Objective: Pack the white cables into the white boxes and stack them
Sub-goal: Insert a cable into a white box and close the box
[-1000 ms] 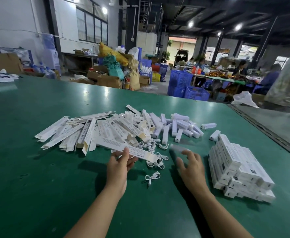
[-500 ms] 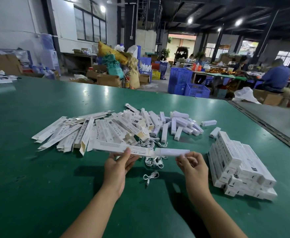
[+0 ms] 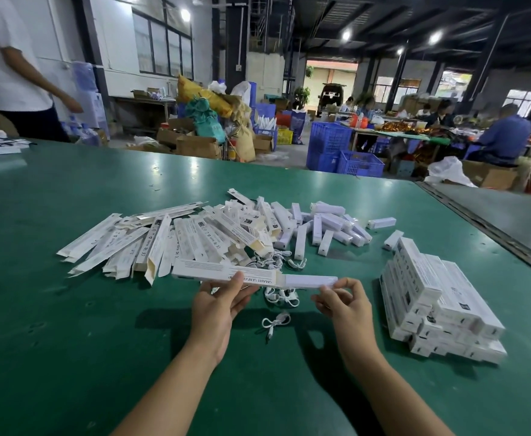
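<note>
My left hand (image 3: 218, 298) grips a long white box (image 3: 223, 272) held level above the green table (image 3: 69, 341). My right hand (image 3: 341, 298) pinches the end of a white bar-shaped item (image 3: 308, 281) whose other end sits in the box's open right end. Several coiled white cables (image 3: 281, 294) lie just beyond my hands, and one loose cable (image 3: 275, 322) lies between my wrists. A pile of flat empty boxes (image 3: 151, 243) spreads to the left. Packed boxes form a stack (image 3: 437, 297) on the right.
Several short white bars (image 3: 327, 228) lie scattered behind the cables. A person in a white shirt (image 3: 12, 67) stands at the table's far left. Blue crates (image 3: 345, 152) and seated workers (image 3: 503, 136) fill the background. A second table (image 3: 509, 212) adjoins on the right.
My right hand picked up the white bar and brought its end to the open end of the box, then into it. The person in white now stands at the far left.
</note>
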A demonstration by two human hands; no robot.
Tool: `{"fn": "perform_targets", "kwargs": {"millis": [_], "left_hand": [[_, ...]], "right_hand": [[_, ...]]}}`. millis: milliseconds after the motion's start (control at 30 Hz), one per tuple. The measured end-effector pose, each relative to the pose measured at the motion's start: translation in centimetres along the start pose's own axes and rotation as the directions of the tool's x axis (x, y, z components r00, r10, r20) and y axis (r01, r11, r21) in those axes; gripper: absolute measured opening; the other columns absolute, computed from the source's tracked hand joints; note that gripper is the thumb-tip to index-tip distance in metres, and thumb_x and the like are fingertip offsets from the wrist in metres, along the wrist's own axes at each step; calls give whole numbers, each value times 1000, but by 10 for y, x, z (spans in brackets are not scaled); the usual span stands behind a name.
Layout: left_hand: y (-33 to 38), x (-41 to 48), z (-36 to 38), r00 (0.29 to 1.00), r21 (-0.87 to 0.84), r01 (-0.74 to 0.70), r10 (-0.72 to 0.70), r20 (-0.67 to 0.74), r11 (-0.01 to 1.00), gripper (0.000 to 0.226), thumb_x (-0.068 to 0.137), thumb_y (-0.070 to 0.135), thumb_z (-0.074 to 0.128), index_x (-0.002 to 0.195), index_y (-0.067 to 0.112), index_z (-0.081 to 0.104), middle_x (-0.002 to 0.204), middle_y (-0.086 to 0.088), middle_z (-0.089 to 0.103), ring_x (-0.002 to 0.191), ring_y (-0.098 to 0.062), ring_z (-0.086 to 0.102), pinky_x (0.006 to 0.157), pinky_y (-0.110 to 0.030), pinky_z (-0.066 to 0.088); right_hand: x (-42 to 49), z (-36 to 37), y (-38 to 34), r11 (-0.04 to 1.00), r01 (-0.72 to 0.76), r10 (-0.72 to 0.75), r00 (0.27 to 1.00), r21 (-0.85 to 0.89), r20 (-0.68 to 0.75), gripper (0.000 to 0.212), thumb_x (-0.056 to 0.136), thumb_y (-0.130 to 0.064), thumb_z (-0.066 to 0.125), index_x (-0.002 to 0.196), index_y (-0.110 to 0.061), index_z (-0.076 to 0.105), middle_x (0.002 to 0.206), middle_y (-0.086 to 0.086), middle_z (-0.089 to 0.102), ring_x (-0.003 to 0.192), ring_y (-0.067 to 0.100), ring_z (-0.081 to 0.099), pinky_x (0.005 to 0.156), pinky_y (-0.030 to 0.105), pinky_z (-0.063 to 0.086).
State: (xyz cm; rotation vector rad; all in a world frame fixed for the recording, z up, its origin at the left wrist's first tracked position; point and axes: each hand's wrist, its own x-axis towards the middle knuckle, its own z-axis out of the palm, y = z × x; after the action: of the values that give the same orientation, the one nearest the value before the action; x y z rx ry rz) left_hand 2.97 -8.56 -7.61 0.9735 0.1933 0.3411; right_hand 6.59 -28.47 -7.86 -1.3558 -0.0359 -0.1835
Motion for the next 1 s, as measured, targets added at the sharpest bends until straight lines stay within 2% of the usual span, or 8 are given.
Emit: {"fn": "perform_targets", "kwargs": {"millis": [67, 167, 300, 433, 567, 667, 900, 1000], "left_hand": [[-1, 0, 1, 1000, 7, 3, -3, 2, 1000, 13, 89, 12, 67, 92, 10, 55, 100, -17, 76, 92, -29, 75, 71, -26, 57], [-1, -2, 2, 1000, 9, 10, -11, 24, 1000, 12, 87, 10, 68, 94, 12, 58, 101, -17, 76, 93, -30, 75, 70, -25, 58], [-2, -2, 2, 999, 5, 25, -25, 21, 1000, 11, 89, 6, 67, 94, 11, 59, 96, -14, 77, 94, -32, 74, 70, -25, 59], [-2, -2, 3, 999, 23, 36, -37, 27, 999, 10, 90, 7, 66, 96, 10, 59, 100, -17, 76, 91, -29, 75, 69, -24, 59], [-1, -3, 4, 998, 13, 40, -41, 56, 999, 17, 90, 11, 66, 100, 3, 55, 102, -21, 75, 91, -28, 75, 70, -24, 59], [0, -3, 3, 998, -26, 44, -43, 45, 999, 20, 90, 10, 66, 104, 6, 51, 104, -24, 73, 93, -29, 75, 73, -26, 60], [0, -5, 4, 998, -6, 37, -37, 54, 999, 16, 86, 10, 68, 95, 4, 56, 97, -19, 75, 88, -26, 75, 69, -25, 59], [-1, -5, 4, 996, 12, 45, -46, 80, 999, 19, 88, 10, 66, 103, 0, 58, 99, -18, 76, 88, -26, 75, 70, -24, 59]], "right_hand": [[1, 0, 0, 999, -1, 2, 1000, 39, -21, 20, 93, -6, 63, 94, -15, 45, 88, 16, 64, 78, 20, 68, 72, 26, 55], [1, 1, 1, 996, -7, 10, 999, 87, -34, 21, 93, -7, 63, 101, -15, 45, 98, 23, 64, 87, 24, 70, 80, 29, 55], [0, 2, -2, 982, -45, 50, 999, 185, -22, 25, 93, -4, 62, 110, -15, 48, 106, 25, 62, 90, 26, 73, 76, 24, 58], [-2, 3, -5, 968, -83, 88, 996, 235, -12, 21, 94, -3, 60, 110, -14, 51, 104, 24, 68, 87, 23, 74, 72, 21, 57], [-5, 6, -7, 960, -131, 126, 991, 247, 33, 22, 94, -4, 60, 112, -10, 49, 103, 25, 70, 91, 28, 73, 71, 22, 58], [-6, 7, -8, 961, -137, 127, 990, 239, 56, 26, 91, -5, 63, 112, -7, 49, 99, 22, 72, 89, 28, 73, 70, 24, 58], [-3, 6, -5, 974, -153, 150, 988, 166, 31, 27, 90, -2, 66, 110, -9, 50, 84, 11, 74, 73, 18, 72, 65, 23, 57], [-2, 6, -3, 969, -202, 188, 977, 140, 103, 27, 88, -4, 67, 107, -11, 49, 80, 7, 73, 66, 15, 68, 63, 23, 56]]}}
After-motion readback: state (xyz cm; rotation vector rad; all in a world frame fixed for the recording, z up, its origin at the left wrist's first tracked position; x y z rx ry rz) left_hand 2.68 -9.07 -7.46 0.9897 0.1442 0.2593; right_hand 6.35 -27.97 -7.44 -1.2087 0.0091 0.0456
